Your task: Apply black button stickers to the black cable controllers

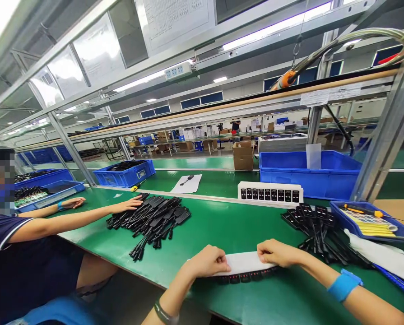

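Observation:
Near the front edge of the green bench, a long white strip-shaped holder (243, 262) lies between my hands. Along its lower side runs a row of small black devices (245, 277) with red marks or lights. My left hand (208, 262) pinches the holder's left end, fingers curled. On the right end, my right hand (276, 253) grips with thumb and fingers closed. Behind stands a similar white rack (271, 186) with a row of black devices in its slots. To the right lies a bunch of black cabled devices (318, 230).
A co-worker's hand (129, 205) touches a pile of black cabled devices (154, 219) on the left. Blue bins (310, 178) stand behind. At right are a blue tray (374, 234) with tools and yellow strips, and a white glove (384, 255). A metal post (384, 117) rises there.

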A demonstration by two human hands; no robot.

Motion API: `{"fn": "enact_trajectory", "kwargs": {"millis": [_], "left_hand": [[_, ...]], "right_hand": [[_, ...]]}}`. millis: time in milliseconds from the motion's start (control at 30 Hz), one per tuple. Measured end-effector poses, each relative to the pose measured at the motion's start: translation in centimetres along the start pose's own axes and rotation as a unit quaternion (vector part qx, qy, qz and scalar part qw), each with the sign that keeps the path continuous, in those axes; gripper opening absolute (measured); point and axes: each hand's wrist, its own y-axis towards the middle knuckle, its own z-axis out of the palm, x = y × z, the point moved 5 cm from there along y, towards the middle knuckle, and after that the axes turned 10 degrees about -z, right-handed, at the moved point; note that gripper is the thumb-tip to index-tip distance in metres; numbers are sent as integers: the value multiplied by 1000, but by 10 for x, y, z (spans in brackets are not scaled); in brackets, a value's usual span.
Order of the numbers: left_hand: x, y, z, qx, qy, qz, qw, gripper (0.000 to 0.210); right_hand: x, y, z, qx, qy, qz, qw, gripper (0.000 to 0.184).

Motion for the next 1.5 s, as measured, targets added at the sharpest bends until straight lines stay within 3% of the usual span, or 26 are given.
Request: {"fn": "enact_trajectory", "kwargs": {"millis": [67,167,333,533,767,933,1200,1400,1500], "left_hand": [[14,-8,-5,13,-13,8,1000,21],[32,-14,-9,-19,-8,-18,1000,15],[38,-9,-2,-59,-5,-48,997,14],[61,-26,-11,-6,-72,22,997,21],[81,-34,-6,-116,-107,-39,987,10],[79,-34,-4,-137,-131,-46,981,11],[89,-43,0,-176,-161,-35,970,16],[84,-50,0,-192,-146,-52,969,12],[83,-52,-1,-183,-100,-99,973,10]], "right_hand": [[-2,0,0,7,11,1,1000,11],[-5,4,0,15,23,6,1000,10],[-10,10,0,45,42,22,998,8],[-6,3,-2,52,58,1,997,8],[-9,7,0,48,85,4,995,4],[-11,-7,0,53,120,-7,991,8],[-14,-33,-7,-84,13,-13,996,20],[-15,-28,-6,-112,-33,18,993,21],[-23,-21,-4,-105,-26,49,993,16]]}}
